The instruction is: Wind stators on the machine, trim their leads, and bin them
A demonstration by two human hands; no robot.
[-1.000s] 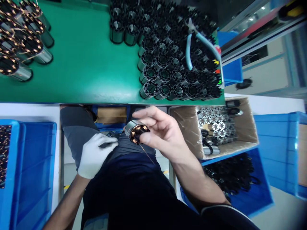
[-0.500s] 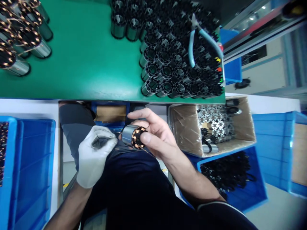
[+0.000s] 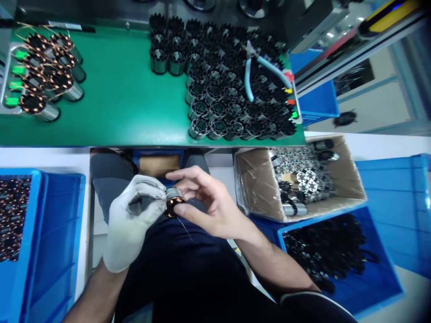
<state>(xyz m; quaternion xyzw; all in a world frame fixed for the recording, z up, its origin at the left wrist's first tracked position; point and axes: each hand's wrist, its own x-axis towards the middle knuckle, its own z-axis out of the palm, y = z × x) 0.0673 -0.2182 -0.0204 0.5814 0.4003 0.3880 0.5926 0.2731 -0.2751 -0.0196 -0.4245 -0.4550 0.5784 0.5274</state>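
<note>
A wound motor stator [image 3: 175,196], a steel cylinder with copper windings and a black end, is held over my lap, tilted with its wound end facing me. My bare right hand [image 3: 213,206] grips it, thumb on the near rim and fingers behind. My left hand [image 3: 134,220], in a white glove, has its fingertips pinched against the stator's left side. A loose copper wire [image 3: 183,226] hangs from the near end toward my right forearm. The far side of the stator is hidden by my fingers.
On the green bench [image 3: 117,112] stand wound stators [image 3: 70,85] at left and rows of unwound cores [image 3: 218,107] at right, blue-handled cutters [image 3: 249,76] on top. A carton of cores [image 3: 259,179], a blue bin of black parts [image 3: 384,278] and blue crates [image 3: 60,233] flank my lap.
The stator has moved left to meet my gloved fingertips and turned so its wound end faces down toward me. My view has shifted, showing more of the bench's back and left side.
</note>
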